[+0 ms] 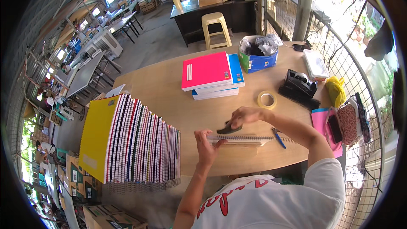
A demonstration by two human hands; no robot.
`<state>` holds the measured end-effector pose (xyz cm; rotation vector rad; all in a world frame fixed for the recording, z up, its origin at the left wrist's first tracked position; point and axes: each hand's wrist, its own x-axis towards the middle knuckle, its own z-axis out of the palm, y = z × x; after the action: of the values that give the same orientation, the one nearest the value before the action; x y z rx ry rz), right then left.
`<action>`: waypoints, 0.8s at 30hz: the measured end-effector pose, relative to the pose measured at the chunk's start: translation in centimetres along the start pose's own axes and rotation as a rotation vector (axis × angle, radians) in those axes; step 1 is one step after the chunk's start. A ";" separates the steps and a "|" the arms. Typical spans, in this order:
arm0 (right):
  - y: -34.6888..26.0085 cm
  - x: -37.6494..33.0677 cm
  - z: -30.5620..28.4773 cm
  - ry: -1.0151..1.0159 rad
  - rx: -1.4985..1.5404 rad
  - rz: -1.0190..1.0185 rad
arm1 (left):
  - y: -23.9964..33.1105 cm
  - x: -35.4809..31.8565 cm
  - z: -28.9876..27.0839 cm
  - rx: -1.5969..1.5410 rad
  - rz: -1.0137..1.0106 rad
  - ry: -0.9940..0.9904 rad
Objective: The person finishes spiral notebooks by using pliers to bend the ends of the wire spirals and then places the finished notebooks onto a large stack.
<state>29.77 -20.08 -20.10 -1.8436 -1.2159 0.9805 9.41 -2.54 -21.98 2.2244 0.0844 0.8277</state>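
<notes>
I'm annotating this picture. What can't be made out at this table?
In the head view:
Dark tool: exact kind unclear; right hand covers part.
Spiral-bound book: covers hidden, seen edge-on; left hand hides one end.
Box: bottom hidden by its walls and gray plastic.

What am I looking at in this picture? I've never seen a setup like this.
No machine here: these are a person's bare hands, seen from a wide fisheye camera worn on the head and looking down, so straight edges bend near the rim. The left hand holds one end of a coil-bound book; the right hand grips a dark object just above it, too unclear to identify. On the table are a long row of spiral notebooks, a pink-topped stack, a tape roll, a black tape dispenser and a blue-handled tool.
</notes>
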 end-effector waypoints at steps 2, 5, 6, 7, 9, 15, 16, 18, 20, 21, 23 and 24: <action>-1.7 0.2 0.5 -0.055 0.139 -0.120 | -0.3 -0.1 -0.2 0.023 -0.002 -0.002; -0.6 1.1 0.7 -0.072 -0.042 -0.084 | -0.1 0.1 0.1 -0.017 -0.007 -0.004; 0.0 1.2 0.6 -0.071 0.152 -0.093 | -0.2 0.0 0.0 -0.014 -0.006 -0.006; -0.6 1.3 0.3 -0.076 0.339 -0.099 | -0.3 -0.1 -0.1 0.004 0.006 -0.009; -2.0 1.5 1.1 -0.192 0.835 -0.162 | -0.5 -0.1 -0.2 0.023 0.016 -0.007; -3.1 1.9 1.6 -0.031 0.196 -0.277 | -0.4 -0.2 -0.2 -0.069 -0.088 0.003; -2.8 2.6 1.3 -0.077 0.003 -0.154 | -0.6 -0.3 -0.2 -0.117 -0.088 0.006; -1.8 2.2 1.0 -0.049 0.168 -0.087 | -1.7 -0.5 -0.4 -0.167 -0.087 0.006; -1.7 2.8 1.7 -0.132 0.664 -0.112 | -4.4 -0.9 -1.3 -0.883 -0.337 0.029; -1.6 3.1 1.6 -0.133 0.661 -0.110 | -5.4 -0.9 -1.3 -0.885 -0.336 0.032; -2.4 3.9 1.5 -0.112 -0.081 -0.047 | -6.4 -0.6 -1.6 -0.866 -0.280 -0.054; -1.1 4.2 1.9 -0.021 -0.028 -0.050 | -6.6 -0.9 -1.6 -0.863 -0.282 -0.055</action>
<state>28.82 -15.50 -20.93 -1.8194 -1.2878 0.9617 8.96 2.93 -26.04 1.3769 0.0068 0.5043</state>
